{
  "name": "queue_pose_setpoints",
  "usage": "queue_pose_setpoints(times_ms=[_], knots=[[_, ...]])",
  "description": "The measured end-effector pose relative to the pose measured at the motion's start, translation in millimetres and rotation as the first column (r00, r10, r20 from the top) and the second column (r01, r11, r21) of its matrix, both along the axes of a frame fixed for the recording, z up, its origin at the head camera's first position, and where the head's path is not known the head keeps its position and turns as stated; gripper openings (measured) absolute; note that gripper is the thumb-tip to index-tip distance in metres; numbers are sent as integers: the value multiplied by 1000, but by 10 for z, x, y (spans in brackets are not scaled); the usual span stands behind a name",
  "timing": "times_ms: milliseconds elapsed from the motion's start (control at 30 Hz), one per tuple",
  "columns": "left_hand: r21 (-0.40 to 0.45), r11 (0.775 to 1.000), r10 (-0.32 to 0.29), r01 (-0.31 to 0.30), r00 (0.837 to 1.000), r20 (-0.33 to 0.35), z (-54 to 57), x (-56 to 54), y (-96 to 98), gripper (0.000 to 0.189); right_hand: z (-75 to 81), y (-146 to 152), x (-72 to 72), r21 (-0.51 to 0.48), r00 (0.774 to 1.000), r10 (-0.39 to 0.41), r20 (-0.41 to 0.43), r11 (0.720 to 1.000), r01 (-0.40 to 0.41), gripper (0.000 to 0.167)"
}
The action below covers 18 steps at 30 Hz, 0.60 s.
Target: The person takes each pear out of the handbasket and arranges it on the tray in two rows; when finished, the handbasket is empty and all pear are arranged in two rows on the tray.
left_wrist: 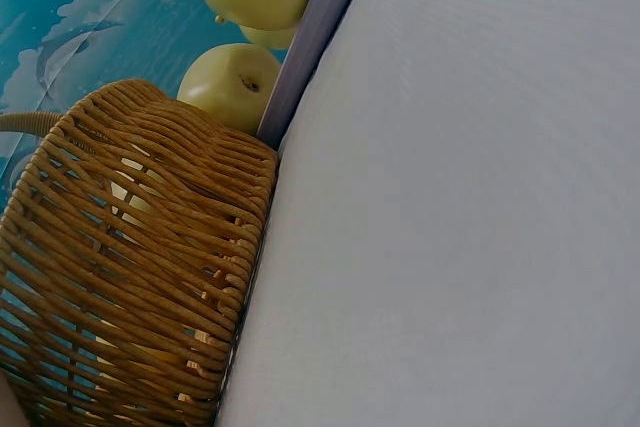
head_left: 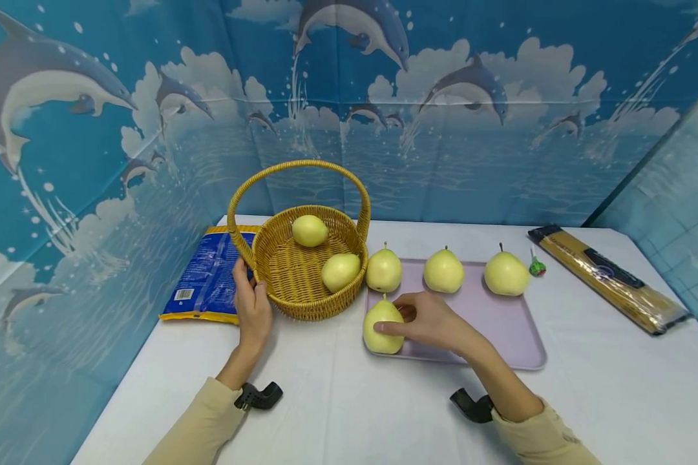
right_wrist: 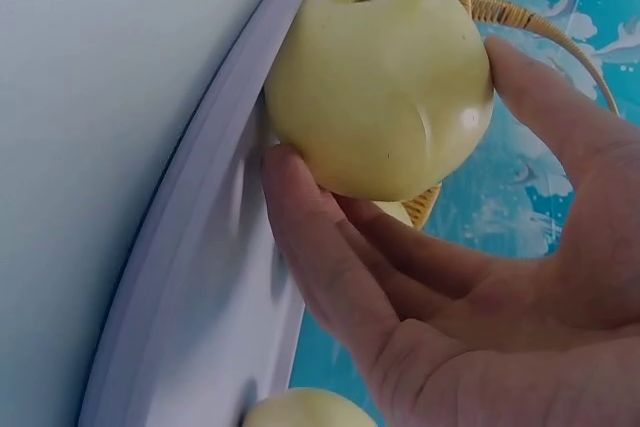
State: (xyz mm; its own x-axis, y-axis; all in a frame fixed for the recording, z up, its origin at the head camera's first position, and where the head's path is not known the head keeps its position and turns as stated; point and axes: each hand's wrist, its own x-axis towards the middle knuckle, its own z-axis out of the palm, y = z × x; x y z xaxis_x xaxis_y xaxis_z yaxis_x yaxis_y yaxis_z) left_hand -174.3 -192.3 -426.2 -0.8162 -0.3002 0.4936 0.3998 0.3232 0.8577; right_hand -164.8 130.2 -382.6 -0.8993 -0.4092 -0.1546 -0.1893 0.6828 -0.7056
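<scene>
Before a blue dolphin-printed fabric backdrop (head_left: 471, 174), on a white-covered table (head_left: 326, 400), the right hand (head_left: 433, 321) pinched a rounded pale-green pear (head_left: 377, 316) at the near-left corner of a flat lilac tray (head_left: 494, 326). The left hand (head_left: 254, 316) touched a golden wicker basket (head_left: 291, 274); with fingers partly hidden, its grip couldn't be told.

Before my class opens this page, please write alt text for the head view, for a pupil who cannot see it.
A right hand grips a yellow-green pear at the near-left corner of a lilac tray, with three more pears along its far edge. The left hand holds a wicker basket containing two pears.
</scene>
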Motion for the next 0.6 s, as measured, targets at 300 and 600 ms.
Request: queue_pose_setpoints(times_ms=[300, 600], knots=[[5, 1000, 2, -2, 1000, -7, 19, 14, 8, 60, 45, 128, -59, -55, 994, -14, 106, 998, 20, 61], [-2, 1000, 4, -4, 1000, -2, 24, 11, 6, 60, 91, 150, -30, -116, 991, -121, -59, 987, 114, 52]])
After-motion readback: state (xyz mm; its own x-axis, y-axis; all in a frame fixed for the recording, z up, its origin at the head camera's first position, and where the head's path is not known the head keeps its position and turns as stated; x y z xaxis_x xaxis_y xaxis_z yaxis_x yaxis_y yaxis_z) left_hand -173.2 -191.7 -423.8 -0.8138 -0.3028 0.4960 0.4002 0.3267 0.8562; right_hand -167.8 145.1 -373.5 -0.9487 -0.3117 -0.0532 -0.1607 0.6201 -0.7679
